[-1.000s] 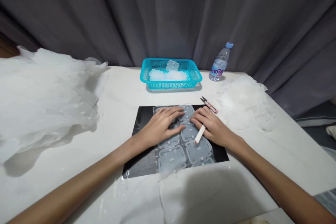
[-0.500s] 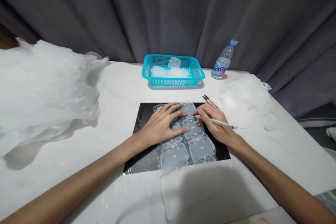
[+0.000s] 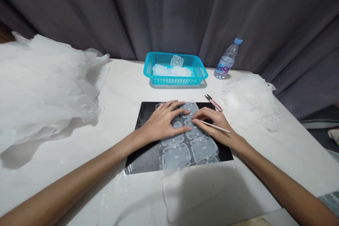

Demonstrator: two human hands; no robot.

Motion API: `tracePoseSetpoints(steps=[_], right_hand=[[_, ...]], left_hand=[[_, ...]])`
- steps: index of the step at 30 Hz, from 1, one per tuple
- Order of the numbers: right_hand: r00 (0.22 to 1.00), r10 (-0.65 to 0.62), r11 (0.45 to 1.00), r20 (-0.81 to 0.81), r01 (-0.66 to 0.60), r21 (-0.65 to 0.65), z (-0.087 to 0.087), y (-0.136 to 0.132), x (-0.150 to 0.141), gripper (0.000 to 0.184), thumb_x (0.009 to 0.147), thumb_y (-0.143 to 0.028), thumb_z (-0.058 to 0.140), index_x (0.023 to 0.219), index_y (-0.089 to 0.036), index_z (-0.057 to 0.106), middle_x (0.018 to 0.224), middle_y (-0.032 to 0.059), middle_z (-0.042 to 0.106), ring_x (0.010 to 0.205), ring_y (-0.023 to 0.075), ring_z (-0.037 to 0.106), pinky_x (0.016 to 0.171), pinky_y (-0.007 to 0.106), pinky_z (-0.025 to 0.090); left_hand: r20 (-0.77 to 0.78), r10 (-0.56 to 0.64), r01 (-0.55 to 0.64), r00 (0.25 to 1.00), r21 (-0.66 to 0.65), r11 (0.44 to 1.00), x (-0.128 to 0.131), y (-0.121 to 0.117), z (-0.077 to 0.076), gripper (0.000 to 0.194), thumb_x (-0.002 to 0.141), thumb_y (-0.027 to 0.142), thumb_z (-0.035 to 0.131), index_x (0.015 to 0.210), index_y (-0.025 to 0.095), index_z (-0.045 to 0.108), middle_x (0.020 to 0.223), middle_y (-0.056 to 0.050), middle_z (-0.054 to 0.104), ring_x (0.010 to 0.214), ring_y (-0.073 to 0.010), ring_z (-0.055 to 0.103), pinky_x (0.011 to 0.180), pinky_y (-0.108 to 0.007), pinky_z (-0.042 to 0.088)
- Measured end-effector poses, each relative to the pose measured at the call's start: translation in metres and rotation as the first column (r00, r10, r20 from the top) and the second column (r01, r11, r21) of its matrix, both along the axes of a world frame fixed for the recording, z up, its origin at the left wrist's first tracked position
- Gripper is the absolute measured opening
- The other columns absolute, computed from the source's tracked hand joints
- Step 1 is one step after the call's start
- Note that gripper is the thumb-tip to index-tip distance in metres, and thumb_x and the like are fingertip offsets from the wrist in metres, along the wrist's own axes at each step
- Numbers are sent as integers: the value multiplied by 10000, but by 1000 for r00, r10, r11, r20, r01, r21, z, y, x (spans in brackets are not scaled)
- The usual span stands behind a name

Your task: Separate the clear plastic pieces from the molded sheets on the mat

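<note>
My left hand point(image 3: 166, 120) lies flat with its fingers spread, pressing on a sheet of joined translucent pieces point(image 3: 177, 157) with rounded corners and small holes. Between the fingers of my right hand point(image 3: 213, 123) is a slim white pen-like tool point(image 3: 215, 126), its rear end pointing right and towards me. The fingertips hide its working end, close to the gap between two pieces in the right-hand column. Under the sheet is a black mat point(image 3: 224, 153). A pair of pink-handled thread snips point(image 3: 215, 103) rests just beyond my right hand.
A blue basket point(image 3: 176, 80) holding several translucent pieces stands at the back. Right of it is a water bottle point(image 3: 228, 59). A large heap of white translucent sheets point(image 3: 47, 88) covers the left side; a smaller pile of white scraps point(image 3: 250, 102) lies right. A grey curtain point(image 3: 169, 10) hangs behind the table.
My right hand has shifted slightly left and its fingers have drawn together around the tool, which now slants down more steeply in view. My left hand stays on the sheet.
</note>
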State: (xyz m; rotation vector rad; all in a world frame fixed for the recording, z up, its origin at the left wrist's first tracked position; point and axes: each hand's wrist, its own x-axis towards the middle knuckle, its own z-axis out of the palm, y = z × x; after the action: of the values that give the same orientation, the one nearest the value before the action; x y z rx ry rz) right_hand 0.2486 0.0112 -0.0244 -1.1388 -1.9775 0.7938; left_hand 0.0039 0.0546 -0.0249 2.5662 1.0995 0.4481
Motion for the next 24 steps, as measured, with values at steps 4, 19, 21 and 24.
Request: tracePoseSetpoints(steps=[4, 19, 21, 24], right_hand=[[999, 17, 999, 35, -19, 38, 1, 0, -1, 62, 1019, -236, 629, 998, -229, 687, 993, 28, 700, 901, 177, 684, 829, 303, 526], [993, 26, 994, 116, -38, 99, 3, -5, -10, 71, 1044, -198, 573, 1008, -214, 633, 970, 41, 656, 912, 192, 653, 857, 322, 496], [992, 30, 992, 124, -45, 120, 1, -5, -11, 80, 1051, -193, 555, 1008, -216, 619, 979, 47, 650, 928, 198, 649, 868, 326, 496], [989, 36, 984, 143, -60, 167, -2, -5, -12, 87, 1062, -194, 532, 1017, -219, 602, 999, 58, 648, 966, 209, 645, 889, 336, 496]], left_hand=[[35, 20, -20, 999, 4, 1000, 2, 1, -1, 541, 954, 685, 604, 1343, 320, 695, 1574, -51, 541, 1471, -338, 460, 1203, -565, 372], [-7, 32, -32, 999, 86, 996, 6, 1, 5, 591, 902, 705, 658, 1297, 274, 744, 1496, -70, 613, 1440, -347, 487, 1188, -534, 432], [-8, 34, -33, 999, 90, 995, 6, 0, 4, 596, 899, 707, 661, 1298, 272, 745, 1502, -70, 609, 1438, -352, 491, 1190, -538, 430], [-13, 35, -34, 999, 101, 994, 6, 0, 3, 594, 898, 706, 664, 1288, 267, 750, 1500, -76, 612, 1431, -349, 504, 1187, -540, 431]])
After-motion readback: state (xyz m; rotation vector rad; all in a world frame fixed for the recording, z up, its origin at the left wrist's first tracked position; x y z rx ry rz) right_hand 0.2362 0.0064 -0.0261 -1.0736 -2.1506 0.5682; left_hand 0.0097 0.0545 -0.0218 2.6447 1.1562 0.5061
